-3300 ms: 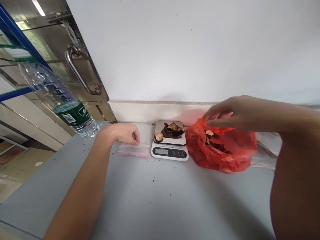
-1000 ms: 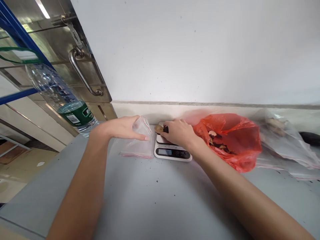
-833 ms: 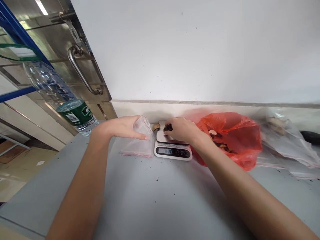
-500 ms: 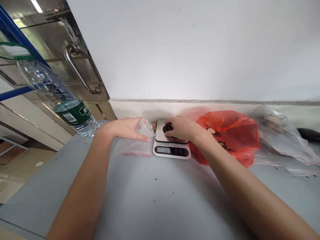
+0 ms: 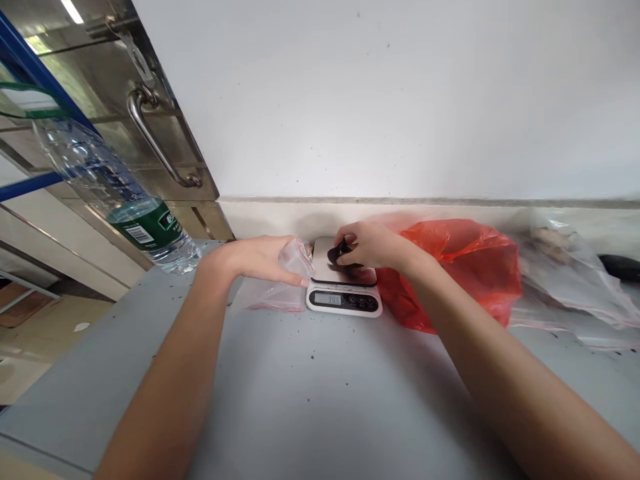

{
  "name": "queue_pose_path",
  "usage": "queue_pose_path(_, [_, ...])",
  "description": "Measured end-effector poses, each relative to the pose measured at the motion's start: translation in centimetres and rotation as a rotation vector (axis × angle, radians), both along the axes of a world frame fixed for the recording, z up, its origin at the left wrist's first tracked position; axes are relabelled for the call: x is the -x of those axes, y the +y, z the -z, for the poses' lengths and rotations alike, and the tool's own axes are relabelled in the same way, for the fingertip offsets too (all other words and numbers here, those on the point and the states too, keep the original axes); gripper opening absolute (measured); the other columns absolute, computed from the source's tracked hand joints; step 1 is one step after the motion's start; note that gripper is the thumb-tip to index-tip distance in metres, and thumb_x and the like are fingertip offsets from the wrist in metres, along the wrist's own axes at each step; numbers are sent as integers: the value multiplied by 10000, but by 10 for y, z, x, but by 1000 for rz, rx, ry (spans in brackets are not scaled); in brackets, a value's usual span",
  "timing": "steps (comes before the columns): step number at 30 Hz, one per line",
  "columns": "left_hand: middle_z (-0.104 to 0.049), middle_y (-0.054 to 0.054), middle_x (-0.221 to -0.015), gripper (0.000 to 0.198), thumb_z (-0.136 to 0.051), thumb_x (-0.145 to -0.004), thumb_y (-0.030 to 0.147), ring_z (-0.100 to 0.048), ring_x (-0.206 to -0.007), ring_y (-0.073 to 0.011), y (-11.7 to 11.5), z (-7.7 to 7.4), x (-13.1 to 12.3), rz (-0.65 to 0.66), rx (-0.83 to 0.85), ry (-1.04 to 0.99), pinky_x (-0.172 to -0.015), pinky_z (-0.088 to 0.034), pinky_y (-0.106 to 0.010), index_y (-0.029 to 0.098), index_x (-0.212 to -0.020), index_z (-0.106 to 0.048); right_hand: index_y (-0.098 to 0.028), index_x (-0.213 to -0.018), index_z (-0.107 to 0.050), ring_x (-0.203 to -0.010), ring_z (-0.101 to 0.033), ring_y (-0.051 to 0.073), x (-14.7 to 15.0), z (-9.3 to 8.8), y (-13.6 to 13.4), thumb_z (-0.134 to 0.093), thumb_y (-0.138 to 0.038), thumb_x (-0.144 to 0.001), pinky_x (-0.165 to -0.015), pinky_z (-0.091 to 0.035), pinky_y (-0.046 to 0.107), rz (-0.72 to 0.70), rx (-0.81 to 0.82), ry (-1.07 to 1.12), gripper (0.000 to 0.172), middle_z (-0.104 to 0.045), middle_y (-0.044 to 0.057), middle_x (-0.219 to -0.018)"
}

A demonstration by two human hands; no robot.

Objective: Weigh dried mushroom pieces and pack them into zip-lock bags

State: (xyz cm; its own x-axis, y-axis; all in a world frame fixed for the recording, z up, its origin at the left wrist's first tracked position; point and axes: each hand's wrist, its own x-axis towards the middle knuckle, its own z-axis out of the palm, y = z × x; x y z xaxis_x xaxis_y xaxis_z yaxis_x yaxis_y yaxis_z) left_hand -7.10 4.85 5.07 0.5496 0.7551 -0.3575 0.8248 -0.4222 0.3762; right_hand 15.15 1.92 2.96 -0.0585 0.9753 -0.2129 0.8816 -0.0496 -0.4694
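A small white digital scale [image 5: 344,299] with a steel platform sits at the back of the grey table [image 5: 320,400]. My right hand [image 5: 367,245] hovers over the platform, fingers pinched on dark dried pieces [image 5: 339,254]. My left hand [image 5: 257,259] grips the raised mouth of a clear zip bag [image 5: 285,277], held open just left of the scale. A red plastic bag [image 5: 460,270] lies right of the scale, behind my right forearm.
A plastic water bottle [image 5: 135,213] with a green label stands at the table's far left corner, by a steel door with a handle [image 5: 157,143]. Clear plastic bags [image 5: 565,280] lie at the right. A white wall closes the back.
My right hand has gathered the dark pieces off the scale platform and lifted them slightly toward the clear bag. The tan piece left the platform. The left hand keeps the bag's mouth raised.
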Motion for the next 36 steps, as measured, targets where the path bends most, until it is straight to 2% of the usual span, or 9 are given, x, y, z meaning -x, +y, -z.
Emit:
queue_pose_path(5, [-686, -72, -1407, 782, -695, -728, 739, -651, -1195, -358, -3, -2, -6, 15, -20, 30, -887, -510, -354, 312, -1378, -614, -220, -1041, -711, -847, -692, 169, -9, -12, -4, -741, -113, -851, -690, -508, 260, 45, -28, 156, 220, -770, 49, -1082])
queue_pose_path(10, [-733, -71, -1295, 665, -668, -773, 733, -689, -1105, -321, -5, -2, -14, 78, -45, -71, -842, -508, -337, 266, -1247, -649, -204, -985, -727, -1025, -717, 208, -15, -23, -9, -752, -158, -867, -800, -549, 295, -91, -101, 454, 129, -780, 76, -1130])
queue_pose_path(13, [-725, -75, -1303, 727, -671, -771, 762, -689, -1107, -325, -8, 0, -21, 45, -52, -110, -862, -507, -357, 256, -1291, -623, -210, -987, -741, -972, -718, 190, -11, -24, -12, -748, -146, -854, -807, -552, 304, -153, -126, 485, 148, -786, 61, -1098])
queue_pose_path(17, [-744, -49, -1252, 626, -679, -812, 714, -702, -1088, -307, -11, 3, -27, 67, -22, -205, -852, -510, -345, 272, -1254, -646, -216, -1012, -753, -897, -719, 180, -4, -20, -11, -713, -103, -838, -823, -563, 329, -242, -127, 474, 211, -788, 33, -994])
queue_pose_path(22, [-731, -96, -1263, 674, -697, -788, 747, -696, -1098, -333, -9, 3, -26, 26, -47, -165, -827, -514, -365, 232, -1217, -629, -233, -1201, -702, -1088, -727, 257, -4, -14, -7, -864, -172, -723, -931, -592, 406, -145, -136, 610, 509, -783, 77, -1060])
queue_pose_path(24, [-733, -79, -1271, 634, -699, -805, 728, -698, -1111, -321, -9, 2, -24, 43, -39, -200, -857, -515, -363, 250, -1216, -637, -236, -1190, -705, -1105, -728, 270, -5, -15, -8, -891, -184, -691, -930, -603, 420, -123, -138, 695, 535, -779, 85, -1080])
queue_pose_path(27, [-776, -28, -1142, 633, -693, -834, 688, -729, -1017, -270, -9, -4, -17, 57, 28, -267, -862, -524, -345, 286, -1316, -609, -243, -1206, -705, -1012, -752, 237, -5, -18, -10, -839, -192, -770, -932, -597, 417, -115, -167, 794, 459, -793, 62, -1028])
queue_pose_path(32, [-750, 8, -762, 607, -615, -877, 667, -714, -741, -236, -7, -19, 8, 16, 70, -215, -731, -532, -331, 241, -1310, -606, -178, -1023, -745, -856, -745, 220, -2, -9, -2, -662, -187, -920, -845, -592, 388, 0, -376, 574, 132, -781, 70, -881])
queue_pose_path(36, [-776, -2, -823, 536, -638, -832, 643, -736, -859, -260, -1, -21, 28, -38, -54, -159, -782, -533, -319, 244, -1190, -651, -186, -1151, -765, -1144, -711, 266, 13, 13, 9, -622, -177, -954, -995, -547, 396, -146, -360, 231, 244, -773, 130, -1234])
